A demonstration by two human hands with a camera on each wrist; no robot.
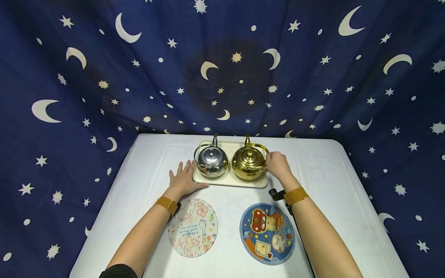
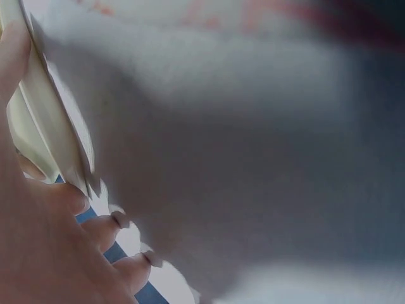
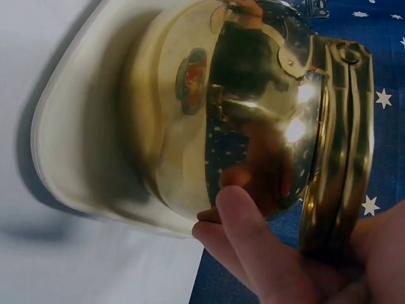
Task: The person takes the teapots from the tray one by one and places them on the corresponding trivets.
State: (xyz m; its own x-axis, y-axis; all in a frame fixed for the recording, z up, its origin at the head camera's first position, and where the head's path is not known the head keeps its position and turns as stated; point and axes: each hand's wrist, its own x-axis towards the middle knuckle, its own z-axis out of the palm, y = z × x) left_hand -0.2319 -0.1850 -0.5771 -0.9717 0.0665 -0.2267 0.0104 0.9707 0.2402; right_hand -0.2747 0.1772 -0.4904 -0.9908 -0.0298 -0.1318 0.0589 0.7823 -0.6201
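Tan wrist strap [image 1: 167,205], worn just below the left hand. Left hand [image 1: 183,180]: fingers straight and spread, resting on the white table [image 1: 227,227] at the left end of the tray; thumb laid along the tray's near edge, touching it; grasp apart, closed round nothing. Round mat, pale with pink floral print [image 1: 192,228], flat on the table on the near side of that hand. Silver kettle [image 1: 213,164], one, lidded, upright on the left half of the tray, spout to the back, bail handle leaning left; just beside the left fingertips, ungripped. Cream tray [image 1: 230,180], oblong with rounded corners and raised rim, bearing both kettles with a bare strip between. Gold kettle [image 1: 247,166], one, lidded, upright over the right half of the tray, spout to the back, its body immediately left of the grip. Round mat, blue with cartoon figures [image 1: 267,234], flat on the table, near side of the gold kettle. Right hand [image 1: 278,165]: clamped on the gold kettle at its handle [image 3: 347,139], with a fingertip [image 3: 235,201] against or very near the belly. Second tan strap [image 1: 295,195] on the right wrist.
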